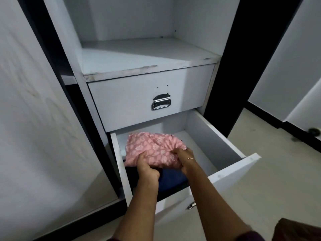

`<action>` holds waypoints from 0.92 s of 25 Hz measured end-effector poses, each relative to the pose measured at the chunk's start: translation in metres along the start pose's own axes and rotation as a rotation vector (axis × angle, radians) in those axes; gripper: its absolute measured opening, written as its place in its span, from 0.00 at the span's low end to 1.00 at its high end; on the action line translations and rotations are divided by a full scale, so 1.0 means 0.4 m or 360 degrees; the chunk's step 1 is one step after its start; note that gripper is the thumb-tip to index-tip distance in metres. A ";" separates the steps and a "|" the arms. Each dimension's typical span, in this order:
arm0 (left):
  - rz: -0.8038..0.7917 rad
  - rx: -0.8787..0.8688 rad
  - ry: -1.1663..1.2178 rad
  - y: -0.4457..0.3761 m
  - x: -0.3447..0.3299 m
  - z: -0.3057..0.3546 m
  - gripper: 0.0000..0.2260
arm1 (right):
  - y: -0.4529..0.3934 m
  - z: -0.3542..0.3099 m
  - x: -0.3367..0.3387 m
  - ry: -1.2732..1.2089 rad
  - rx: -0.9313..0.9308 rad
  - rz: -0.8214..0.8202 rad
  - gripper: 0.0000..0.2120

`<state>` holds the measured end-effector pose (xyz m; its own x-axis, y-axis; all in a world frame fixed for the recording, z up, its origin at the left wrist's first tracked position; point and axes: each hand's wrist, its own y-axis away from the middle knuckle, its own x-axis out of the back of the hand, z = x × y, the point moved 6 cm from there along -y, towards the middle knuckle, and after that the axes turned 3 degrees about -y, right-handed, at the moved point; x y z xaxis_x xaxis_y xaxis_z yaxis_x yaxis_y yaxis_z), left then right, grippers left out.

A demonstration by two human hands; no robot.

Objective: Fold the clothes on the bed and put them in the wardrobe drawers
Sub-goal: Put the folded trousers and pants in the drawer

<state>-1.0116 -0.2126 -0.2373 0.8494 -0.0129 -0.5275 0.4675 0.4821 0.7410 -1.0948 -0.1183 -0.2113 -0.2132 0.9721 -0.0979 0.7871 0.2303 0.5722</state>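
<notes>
Wardrobe [121,49]: upper drawer [145,100] closed, lower drawer [231,164] pulled out to take clothes. Folded pink garment [152,150] sits over dark clothes [172,180] at the drawer's left, probably leaving room on the right. Left hand [147,166] and right hand [184,156] grip its near edge, fingers curled into the cloth, likely to keep the fold together.

We look from head height, forward and steeply down, into the wardrobe [139,54]. Its open lower drawer [231,168] sits close below us, within arm's reach. Ours is the only view.
</notes>
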 end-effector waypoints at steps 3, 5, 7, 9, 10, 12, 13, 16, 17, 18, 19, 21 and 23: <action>0.0253 0.0046 -0.0155 -0.054 0.055 0.011 0.17 | -0.074 0.027 0.024 0.0219 -0.0105 0.0051 0.18; 0.0391 0.0201 -0.0296 -0.070 0.091 -0.001 0.07 | -0.118 0.029 0.034 0.0383 -0.0123 0.0024 0.19; 0.0461 0.0344 -0.0366 -0.069 0.118 -0.021 0.07 | -0.153 0.019 0.033 0.0613 -0.0053 -0.0055 0.20; 0.0547 0.0407 -0.0417 -0.079 0.148 -0.038 0.11 | -0.182 0.016 0.017 0.1038 0.0082 -0.0162 0.21; 0.0563 0.0452 -0.0407 -0.074 0.154 -0.044 0.12 | -0.192 0.024 0.007 0.1287 0.0139 -0.0213 0.22; 0.0600 0.0467 -0.0410 -0.069 0.158 -0.051 0.11 | -0.217 0.042 -0.001 0.1643 0.0216 -0.0216 0.27; 0.0607 0.0458 -0.0436 -0.065 0.156 -0.054 0.09 | -0.226 0.043 0.008 0.1743 0.0211 -0.0136 0.30; 0.0498 0.0306 -0.0463 -0.049 0.124 -0.046 0.08 | -0.193 0.026 0.042 0.1637 0.0225 0.0138 0.35; 0.0485 0.0223 -0.0430 -0.040 0.108 -0.037 0.12 | -0.178 0.019 0.047 0.1477 0.0228 0.0175 0.34; 0.0484 0.0130 -0.0432 -0.039 0.097 -0.029 0.17 | -0.165 0.011 0.048 0.1323 0.0238 0.0188 0.33; 0.0547 0.0023 -0.0484 -0.025 0.089 -0.019 0.22 | -0.149 -0.003 0.046 0.1243 0.0271 0.0187 0.31; 0.0697 -0.0232 -0.0920 0.038 0.087 0.000 0.27 | -0.088 -0.026 0.053 0.1188 0.0376 0.0181 0.27; 0.0503 -0.0436 -0.0967 0.115 0.068 -0.019 0.28 | -0.013 -0.044 0.069 0.0989 0.0551 0.0241 0.23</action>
<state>-0.9687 -0.1842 -0.2209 0.9564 -0.2819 0.0764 0.1675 0.7436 0.6473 -1.1148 -0.0933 -0.2027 -0.2960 0.8131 0.5012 0.9501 0.1964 0.2426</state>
